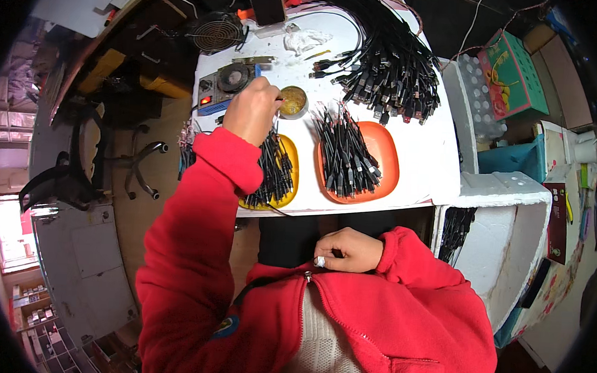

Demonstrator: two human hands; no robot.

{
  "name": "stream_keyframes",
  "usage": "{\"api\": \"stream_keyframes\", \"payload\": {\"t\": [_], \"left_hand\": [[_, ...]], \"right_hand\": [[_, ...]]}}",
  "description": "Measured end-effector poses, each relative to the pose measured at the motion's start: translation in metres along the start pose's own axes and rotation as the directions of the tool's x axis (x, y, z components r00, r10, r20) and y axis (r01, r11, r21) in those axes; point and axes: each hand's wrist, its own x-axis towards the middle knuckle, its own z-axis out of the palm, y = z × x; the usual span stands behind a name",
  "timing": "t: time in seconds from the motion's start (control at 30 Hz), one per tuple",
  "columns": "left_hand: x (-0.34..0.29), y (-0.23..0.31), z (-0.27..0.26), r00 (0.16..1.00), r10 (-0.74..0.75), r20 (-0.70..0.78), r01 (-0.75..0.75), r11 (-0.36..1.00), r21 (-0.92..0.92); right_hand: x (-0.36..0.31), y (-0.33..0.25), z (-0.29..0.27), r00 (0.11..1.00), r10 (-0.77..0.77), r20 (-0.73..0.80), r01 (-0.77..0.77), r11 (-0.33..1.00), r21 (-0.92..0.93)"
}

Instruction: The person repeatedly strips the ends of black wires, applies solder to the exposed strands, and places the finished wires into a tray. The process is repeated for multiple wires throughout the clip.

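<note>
My left hand (252,110) reaches over the white table with its fingers pinched together, beside a round tin of yellowish-brown stuff (292,101). A small dark bit shows at the fingertips; what they hold is mostly hidden. Just beyond the hand sits a grey box-shaped device with a round dark top (234,78) and a lit red switch. Below my wrist a yellow tray (288,198) carries a bundle of black cables (272,171), partly covered by my sleeve. My right hand (350,250) rests at my lap, fingers curled, white wrapping on one fingertip. Whatever it holds, if anything, is hidden.
An orange tray (389,154) holds more short black cables (349,155). A large heap of black USB cables (392,70) covers the table's far right. Beside the table stands a white foam box (507,191). A round fan grille (215,35) is at the far left.
</note>
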Motion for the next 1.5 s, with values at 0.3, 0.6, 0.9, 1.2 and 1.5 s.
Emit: {"api": "stream_keyframes", "payload": {"t": [0.3,0.6,0.9,1.2,1.5], "left_hand": [[-0.018,-0.052,-0.038,0.973,-0.106,-0.207,0.091,0.993,-0.081],[-0.003,-0.110,-0.023,0.989,-0.106,-0.100,0.115,0.989,0.095],[0.017,-0.123,-0.016,0.993,-0.111,0.032,0.100,0.967,0.235],[0.025,-0.126,-0.011,0.986,-0.130,0.102,0.092,0.945,0.312],[0.028,-0.129,-0.008,0.985,-0.113,0.128,0.064,0.940,0.336]], "right_hand": [[0.000,-0.010,0.007,1.000,0.026,0.016,-0.025,0.998,-0.063],[0.002,-0.007,0.003,0.999,0.042,0.014,-0.041,0.997,-0.064],[0.004,0.002,0.000,0.999,0.046,0.020,-0.045,0.998,-0.042],[0.005,0.007,-0.003,0.998,0.050,0.027,-0.049,0.998,-0.043],[0.005,0.008,-0.003,0.998,0.051,0.024,-0.050,0.998,-0.034]]}}
